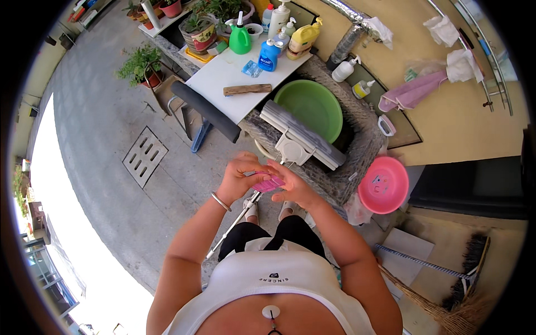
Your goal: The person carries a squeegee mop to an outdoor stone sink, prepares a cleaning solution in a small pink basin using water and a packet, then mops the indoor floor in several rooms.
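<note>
"Pink item: how many are shown, and among what?"

"One, held in front of the body. Counted nearby: one mop head, one green basin, one pink basin and, on the desk, one wooden strip, one green spray bottle, one blue bottle and one yellow pump bottle."

"Where does it lie relative to each hand?"

"Between the two, just below the mop head as viewed. The left hand pinches its left side between thumb and fingers. The right hand curves around the opposite side, touching it, thumb spread away from the fingers; whether it also grips, I cannot tell."

"Materials, textures and shapes?"

"The item is small, with fine lines across its face; its material cannot be told. Both basins are round and smooth. The sink has a rough, grey, stone-like wall. The desk is flat and white; the strip, brown and straight. A slotted, rectangular drain cover is set in the grey floor."
</note>
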Demonstrator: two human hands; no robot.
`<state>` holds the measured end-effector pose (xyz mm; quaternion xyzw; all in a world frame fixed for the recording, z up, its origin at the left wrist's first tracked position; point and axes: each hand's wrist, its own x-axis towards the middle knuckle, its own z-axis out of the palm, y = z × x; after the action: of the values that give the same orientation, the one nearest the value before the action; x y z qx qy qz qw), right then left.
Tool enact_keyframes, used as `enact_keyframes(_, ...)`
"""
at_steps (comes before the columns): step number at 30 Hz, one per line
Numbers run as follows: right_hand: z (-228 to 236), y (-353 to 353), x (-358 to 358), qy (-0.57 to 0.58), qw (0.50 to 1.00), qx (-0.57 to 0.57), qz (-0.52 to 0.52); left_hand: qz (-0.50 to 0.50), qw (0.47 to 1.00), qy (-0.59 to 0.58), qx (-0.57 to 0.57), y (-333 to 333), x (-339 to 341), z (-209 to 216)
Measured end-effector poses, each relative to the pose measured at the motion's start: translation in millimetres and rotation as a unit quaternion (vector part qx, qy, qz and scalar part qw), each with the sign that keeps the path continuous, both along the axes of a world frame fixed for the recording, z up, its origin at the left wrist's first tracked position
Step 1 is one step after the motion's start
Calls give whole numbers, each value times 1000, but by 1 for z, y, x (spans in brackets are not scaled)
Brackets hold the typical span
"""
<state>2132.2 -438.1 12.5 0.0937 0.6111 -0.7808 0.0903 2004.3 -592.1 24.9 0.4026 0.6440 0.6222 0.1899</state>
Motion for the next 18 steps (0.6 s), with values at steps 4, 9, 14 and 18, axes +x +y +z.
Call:
enact_keyframes(4, -15, 24, -8, -55, 984, -169, 8, -11, 1000, -21, 14, 32, 1, -7)
enact_keyframes(9, 0, 67, -17, -37, 930, -354, 96, -17, 998, -56, 10, 71, -9, -9)
enact_keyframes(14, -20, 102, -23, -59, 952, -284, 97, -30, 992, -121, -1, 113, -6, -21)
enact_keyframes(18, -35, 120, -34, -173, 949, -262, -20, 78, 982, -165, -51, 119, -5, -56)
